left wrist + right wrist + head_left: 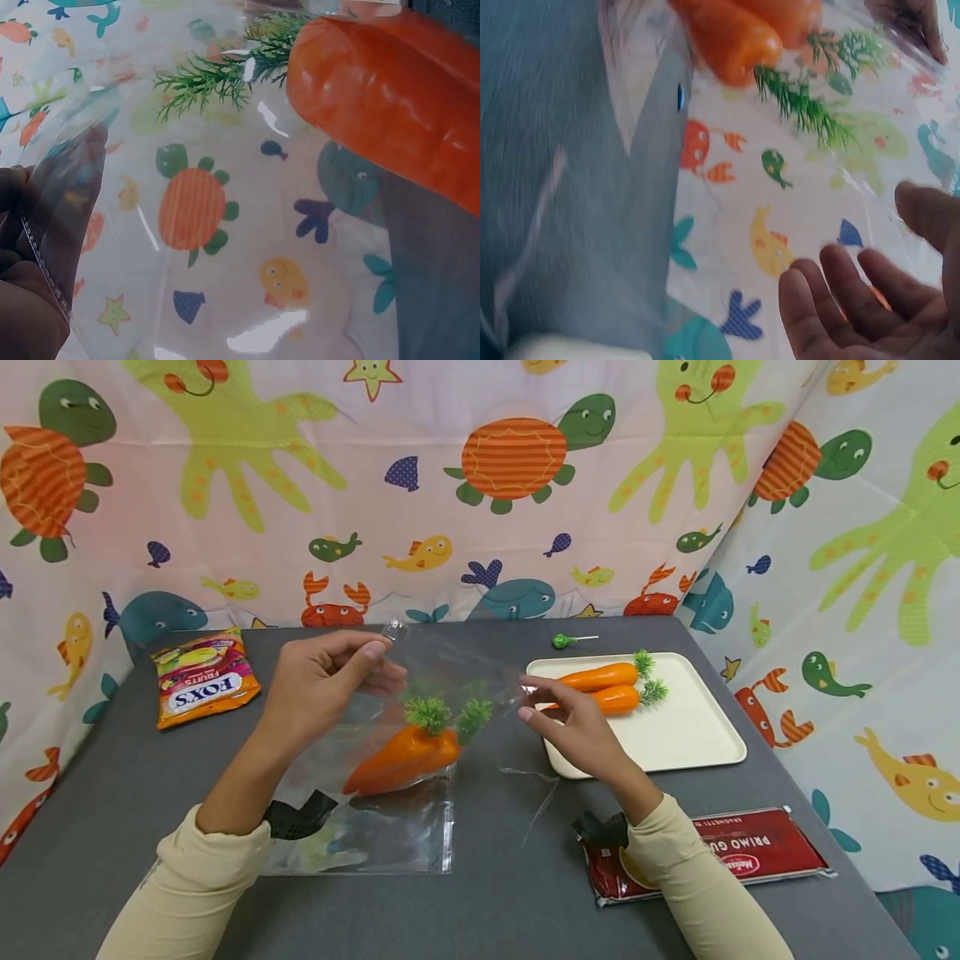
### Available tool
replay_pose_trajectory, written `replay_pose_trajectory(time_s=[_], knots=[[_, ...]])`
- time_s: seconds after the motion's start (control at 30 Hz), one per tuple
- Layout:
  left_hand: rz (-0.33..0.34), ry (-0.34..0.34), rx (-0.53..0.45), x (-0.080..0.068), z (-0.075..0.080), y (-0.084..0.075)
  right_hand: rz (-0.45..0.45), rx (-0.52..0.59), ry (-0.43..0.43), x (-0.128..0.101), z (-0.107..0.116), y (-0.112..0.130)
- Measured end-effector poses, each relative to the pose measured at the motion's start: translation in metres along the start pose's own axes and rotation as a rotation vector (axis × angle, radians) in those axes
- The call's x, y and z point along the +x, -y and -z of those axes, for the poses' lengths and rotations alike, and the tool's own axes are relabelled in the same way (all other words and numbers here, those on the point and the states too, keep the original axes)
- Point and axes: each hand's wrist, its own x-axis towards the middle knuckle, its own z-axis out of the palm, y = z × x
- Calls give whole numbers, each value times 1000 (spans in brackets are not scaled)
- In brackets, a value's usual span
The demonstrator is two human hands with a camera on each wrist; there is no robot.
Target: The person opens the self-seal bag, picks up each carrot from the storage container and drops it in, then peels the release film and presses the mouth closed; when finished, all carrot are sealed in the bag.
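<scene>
A clear plastic bag (416, 664) hangs above the table with two orange toy carrots (405, 758) inside, their green tops upward. My left hand (330, 681) pinches its upper left edge between thumb and fingers; in the left wrist view the film crosses the fingers (82, 165). At the upper right corner is my right hand (573, 727), index fingertip right at the film. The right wrist view shows its thumb and fingers (802, 300) apart and loosely bent. Two more carrots (600, 678) with green tops lie on a cream tray (693, 739), partly behind the right hand.
An orange Fox's candy packet (206, 681) lies at the back left. Behind the tray is a green lollipop (562, 642). A red spaghetti packet (772, 843) lies under the right forearm. Patterned curtains (420, 443) border the grey table (480, 910).
</scene>
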Motion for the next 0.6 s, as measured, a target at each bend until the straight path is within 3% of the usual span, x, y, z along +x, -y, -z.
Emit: replay_pose_trajectory(time_s=[0.23,0.43,0.6], knots=[[-8,25,10,-1,0,-2,-44,212,13,5,-13,-2],[4,20,-7,-2,3,-3,-60,201,-21,5,-10,3],[0,-3,-22,-2,5,-4,-18,214,-46,5,-2,9]])
